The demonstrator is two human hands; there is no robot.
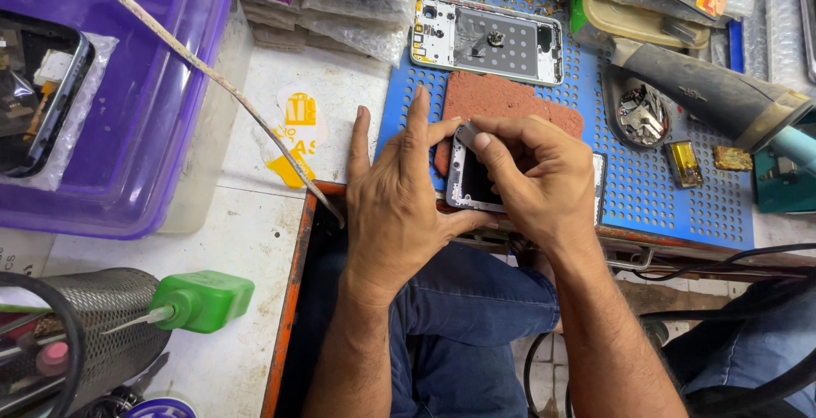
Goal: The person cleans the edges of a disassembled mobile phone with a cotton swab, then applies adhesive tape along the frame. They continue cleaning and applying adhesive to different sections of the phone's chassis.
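A dismantled phone with a white frame lies at the near edge of the blue perforated mat, partly on a reddish-brown pad. My left hand rests flat beside it, thumb pressed against the phone's left edge, fingers stretched forward. My right hand covers the phone's right half and pinches a small silvery part at its top corner between thumb and forefinger. Much of the phone is hidden under my right hand.
Another opened phone frame lies further back on the mat. A hot-air tool, a dish of small metal parts and two small gold-coloured blocks sit to the right. A purple bin, green bottle and mesh cylinder stand left.
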